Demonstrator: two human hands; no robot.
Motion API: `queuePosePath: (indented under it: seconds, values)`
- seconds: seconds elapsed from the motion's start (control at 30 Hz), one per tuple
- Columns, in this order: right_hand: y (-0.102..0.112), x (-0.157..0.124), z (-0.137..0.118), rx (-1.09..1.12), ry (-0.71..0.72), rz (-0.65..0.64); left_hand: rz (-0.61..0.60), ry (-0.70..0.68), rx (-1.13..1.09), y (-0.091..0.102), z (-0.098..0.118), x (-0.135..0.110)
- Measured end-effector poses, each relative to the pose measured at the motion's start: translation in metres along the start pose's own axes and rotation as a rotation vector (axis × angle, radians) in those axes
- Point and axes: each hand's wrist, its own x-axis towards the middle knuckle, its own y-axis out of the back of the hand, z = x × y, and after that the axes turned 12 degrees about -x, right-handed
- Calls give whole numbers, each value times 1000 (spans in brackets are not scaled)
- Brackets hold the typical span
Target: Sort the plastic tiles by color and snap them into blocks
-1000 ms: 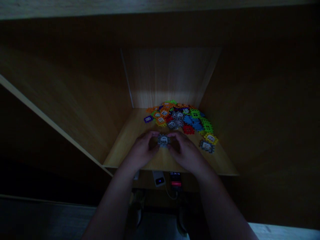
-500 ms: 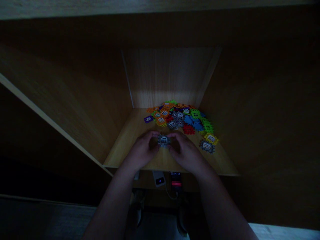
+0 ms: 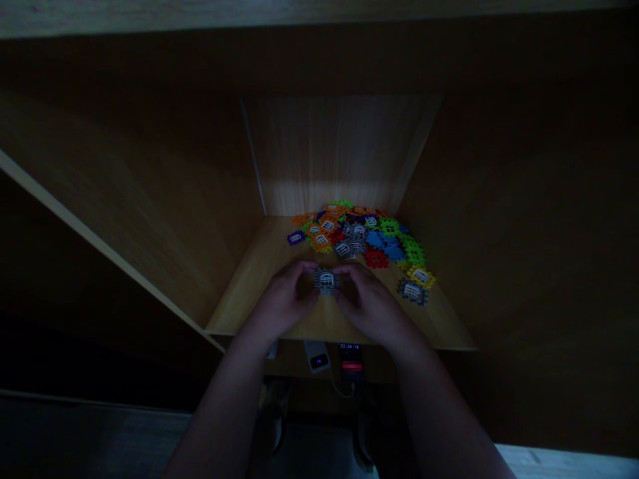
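My left hand (image 3: 284, 299) and my right hand (image 3: 368, 301) meet over the front of a small wooden desk (image 3: 259, 293). Both pinch a grey interlocking window tile (image 3: 326, 281) between their fingertips, the left from its left side, the right from its right side. Behind them lies a pile of colourful interlocking tiles (image 3: 359, 233) in orange, green, blue, red, purple and grey. A grey tile (image 3: 412, 291) and a yellow tile (image 3: 421, 275) lie apart at the right, close to my right hand.
Wooden walls close the desk in at the left, back and right. A purple tile (image 3: 295, 237) lies alone at the pile's left. Below the desk's front edge hang a white device (image 3: 317, 358) and a phone with a lit screen (image 3: 351, 362). The scene is dim.
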Motion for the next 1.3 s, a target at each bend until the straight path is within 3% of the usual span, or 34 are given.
queuePosePath:
  seconds: [0.63, 0.77, 0.87, 0.93, 1.07, 1.2, 1.3]
  values:
    - [4, 1, -6, -27, 9, 36, -11, -7, -4, 1, 2, 0]
    - [25, -7, -4, -265, -73, 148, -3, -7, -6, 1, 2, 0]
    - [43, -21, 11, -570, -316, 175, -9, -2, -11, 1, 2, 0]
    - [51, -31, 22, -728, -423, 104, -13, -3, -3, 1, 3, 0]
    - [53, -37, 27, -871, -398, -73, -16, -5, 22, 2, 4, 0]
    - [46, -24, 12, -648, -287, -178, -2, 5, 21, 2, 7, 0]
    - [37, -15, 9, -385, -109, -131, 1, 17, 27, 3, 10, 0]
